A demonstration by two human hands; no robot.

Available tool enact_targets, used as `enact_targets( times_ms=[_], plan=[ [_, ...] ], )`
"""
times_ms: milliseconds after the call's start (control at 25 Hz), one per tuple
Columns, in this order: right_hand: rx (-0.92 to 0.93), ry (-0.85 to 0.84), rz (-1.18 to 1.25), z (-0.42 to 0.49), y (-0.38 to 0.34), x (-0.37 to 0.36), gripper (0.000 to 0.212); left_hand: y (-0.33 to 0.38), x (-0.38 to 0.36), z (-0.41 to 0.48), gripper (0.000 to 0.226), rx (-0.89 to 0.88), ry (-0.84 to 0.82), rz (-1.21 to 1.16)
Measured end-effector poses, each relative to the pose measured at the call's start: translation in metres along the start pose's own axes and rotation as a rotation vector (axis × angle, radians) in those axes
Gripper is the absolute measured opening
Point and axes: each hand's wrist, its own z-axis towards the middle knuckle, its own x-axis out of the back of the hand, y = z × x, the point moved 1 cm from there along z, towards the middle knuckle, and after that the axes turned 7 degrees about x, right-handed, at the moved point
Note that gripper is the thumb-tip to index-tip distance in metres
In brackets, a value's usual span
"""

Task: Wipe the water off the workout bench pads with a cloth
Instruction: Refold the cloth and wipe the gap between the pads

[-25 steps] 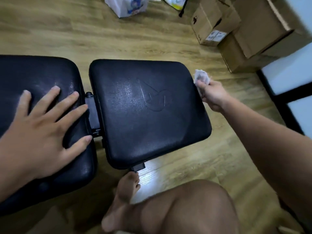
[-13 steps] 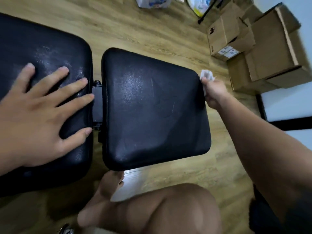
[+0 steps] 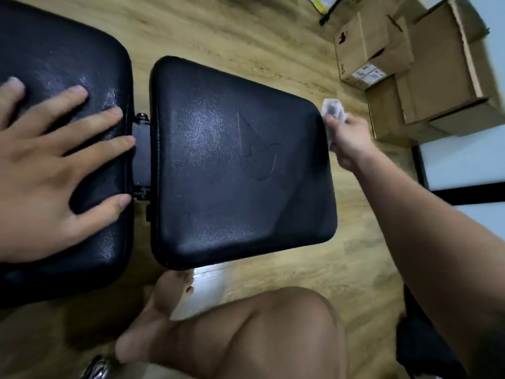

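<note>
Likely faults: the small crumpled cloth (image 3: 332,109) may saturate and smear rather than lift the droplets glistening on the smaller pad (image 3: 232,165). The left hand (image 3: 41,170), lying on the wet larger pad (image 3: 54,50), may spread water there. Left fingers: straight, splayed, flat on the larger pad near its right edge. Right hand (image 3: 348,140): fingers curled tight round the cloth, held against the smaller pad's right edge, at its far corner.

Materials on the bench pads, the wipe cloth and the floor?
Bench pads: probably black vinyl or faux leather; pebbled grain, glossy sheen, embossed logo.
Cloth: thin white fabric or paper tissue, crumpled; too blurred to tell.
Floor: wood-look planks, likely laminate or vinyl; visible grain, satin shine.
</note>
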Motion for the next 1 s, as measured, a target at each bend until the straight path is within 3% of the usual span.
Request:
enact_targets(
  times_ms=[160,280,400,520,680,800,880,1000],
  plan=[
    [0.313,-0.133,-0.384,0.020,-0.045,-0.046,0.013,0.007,0.018,0.003,0.075,-0.027,-0.005,0.121],
    [0.587,-0.482,-0.423,-0.014,-0.109,-0.131,0.018,0.025,0.039,0.003,0.072,-0.051,0.005,0.278],
    [0.773,-0.598,-0.436,-0.055,-0.165,-0.200,0.028,0.029,0.049,0.002,0.070,-0.021,-0.077,0.313],
    [0.994,-0.596,-0.541,-0.063,-0.159,-0.196,0.024,0.027,0.051,0.001,0.068,-0.004,-0.120,0.342],
    [1.071,-0.656,-0.642,-0.051,-0.137,-0.184,0.026,0.026,0.054,0.000,0.068,0.025,-0.138,0.369],
    [1.219,-0.651,-0.745,-0.059,-0.145,-0.184,0.043,0.028,0.052,0.000,0.068,0.027,-0.146,0.367],
    [1.354,-0.733,-0.701,-0.075,-0.145,-0.178,0.035,0.027,0.052,0.000,0.069,0.030,-0.146,0.357],
    [1.464,-0.988,-0.723,-0.079,-0.145,-0.176,0.027,0.026,0.051,0.001,0.070,0.035,-0.149,0.329]
  ],
)
